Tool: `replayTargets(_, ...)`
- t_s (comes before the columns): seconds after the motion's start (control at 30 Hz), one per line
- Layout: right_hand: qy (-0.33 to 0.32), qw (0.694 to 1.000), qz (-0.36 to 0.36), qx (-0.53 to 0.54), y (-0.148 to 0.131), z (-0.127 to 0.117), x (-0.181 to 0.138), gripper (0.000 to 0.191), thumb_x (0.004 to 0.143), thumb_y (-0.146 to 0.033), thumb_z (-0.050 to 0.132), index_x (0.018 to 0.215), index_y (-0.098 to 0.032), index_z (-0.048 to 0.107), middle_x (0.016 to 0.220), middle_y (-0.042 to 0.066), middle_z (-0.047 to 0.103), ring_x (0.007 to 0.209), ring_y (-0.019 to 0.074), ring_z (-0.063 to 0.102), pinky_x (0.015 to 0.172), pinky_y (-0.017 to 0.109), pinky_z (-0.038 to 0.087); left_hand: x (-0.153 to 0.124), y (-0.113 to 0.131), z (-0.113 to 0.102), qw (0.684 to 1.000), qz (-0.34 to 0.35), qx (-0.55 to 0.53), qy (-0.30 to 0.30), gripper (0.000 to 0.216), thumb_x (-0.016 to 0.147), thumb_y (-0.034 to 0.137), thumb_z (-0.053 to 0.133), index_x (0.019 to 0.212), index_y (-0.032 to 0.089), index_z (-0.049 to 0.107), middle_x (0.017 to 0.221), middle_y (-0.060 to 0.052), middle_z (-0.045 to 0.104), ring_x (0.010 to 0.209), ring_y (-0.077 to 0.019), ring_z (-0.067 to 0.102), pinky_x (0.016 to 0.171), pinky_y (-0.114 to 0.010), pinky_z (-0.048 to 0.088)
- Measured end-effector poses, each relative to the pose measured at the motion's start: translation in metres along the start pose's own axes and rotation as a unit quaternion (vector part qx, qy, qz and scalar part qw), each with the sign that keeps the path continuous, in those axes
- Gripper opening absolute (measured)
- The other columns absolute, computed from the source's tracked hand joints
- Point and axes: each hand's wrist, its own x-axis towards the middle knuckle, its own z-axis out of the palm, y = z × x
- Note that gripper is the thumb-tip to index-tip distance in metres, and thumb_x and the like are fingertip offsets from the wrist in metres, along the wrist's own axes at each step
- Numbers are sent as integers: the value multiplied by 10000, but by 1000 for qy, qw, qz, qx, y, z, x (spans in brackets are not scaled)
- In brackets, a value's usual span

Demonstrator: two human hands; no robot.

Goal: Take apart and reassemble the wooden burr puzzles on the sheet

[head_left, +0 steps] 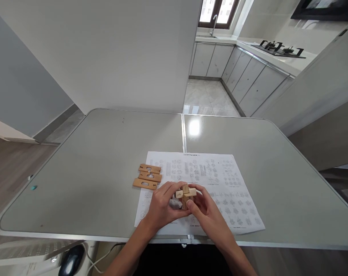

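A small wooden burr puzzle (186, 194), made of interlocking light blocks, is held up between my two hands over the printed sheet (219, 184). My left hand (165, 203) grips its left side, fingers over the top and thumb below. Around the right side curl the fingers of my right hand (205, 207), with the thumb pressed on the front. Dark digits show on some blocks. To the left of my hands lie three flat brown wooden pieces (147, 176) with slots and numbers, partly on the sheet's edge.
The grey folding table (76, 172) has a metal seam (183, 132) down its middle. A small teal bit (33, 188) lies near its left edge. Below the table's front left are a black mouse (72, 260) and a white cable (100, 258).
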Motion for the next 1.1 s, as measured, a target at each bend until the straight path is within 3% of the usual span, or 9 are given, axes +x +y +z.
replayTargets(0.1,-13,998,-18,-50,1,-5,-2,454,1047,-570,578,1406,-291,560,1344,89,725,1281,271,677,1071,416,550,-1,-1,-1,999,-20,-34,-2,646,799,547,882,1304,239,622,1081,-73,775,934,-240,749,788,-338,611)
replayTargets(0.17,-11,996,-32,-87,1,-9,-2,407,1072,-565,528,1349,-275,603,1305,86,743,1219,271,707,1035,399,559,-1,-2,-1,998,-17,-54,-5,705,768,603,883,1309,236,619,1090,-71,774,932,-237,744,783,-330,607)
replayTargets(0.33,2,991,-36,-126,2,-9,1,407,1095,-576,455,1092,-237,679,1094,67,783,993,252,734,878,344,569,0,-3,-1,998,-6,-65,-15,677,786,517,903,1337,262,604,1050,-33,751,866,-186,705,738,-282,580)
replayTargets(0.43,-3,993,-30,-118,1,-9,1,403,1087,-571,477,1096,-236,700,1099,62,779,997,248,719,884,335,567,0,-3,-2,998,-3,-64,-26,680,781,470,921,1345,278,593,1063,-26,749,868,-181,696,733,-280,568)
replayTargets(0.53,-12,995,-25,-99,-2,-12,1,386,1072,-563,512,1161,-245,710,1244,71,749,1100,260,707,965,351,565,-1,-3,-2,997,-8,-69,-34,700,771,469,929,1351,281,585,1081,-32,753,875,-191,699,735,-292,568)
replayTargets(0.67,0,994,-27,-108,-3,-17,1,375,1052,-561,547,1109,-243,735,1372,76,693,1115,254,703,987,348,568,-1,-3,-1,996,-21,-78,-49,722,772,472,927,1372,281,573,1116,-44,757,891,-198,713,741,-301,580)
replayTargets(0.93,14,991,-35,-129,-3,-16,0,403,1053,-569,533,1159,-246,749,1386,77,694,1034,232,721,938,328,577,-3,-6,1,993,-40,-94,-59,732,768,536,911,1374,288,582,1136,-45,766,931,-209,737,759,-311,605)
replayTargets(1.1,71,985,-31,-155,-7,-31,5,469,1015,-630,548,1155,-238,763,1306,89,746,1030,261,740,956,367,573,-6,-8,3,987,-81,-106,-89,887,797,572,873,1534,328,444,1295,-73,739,905,-192,740,687,-290,614)
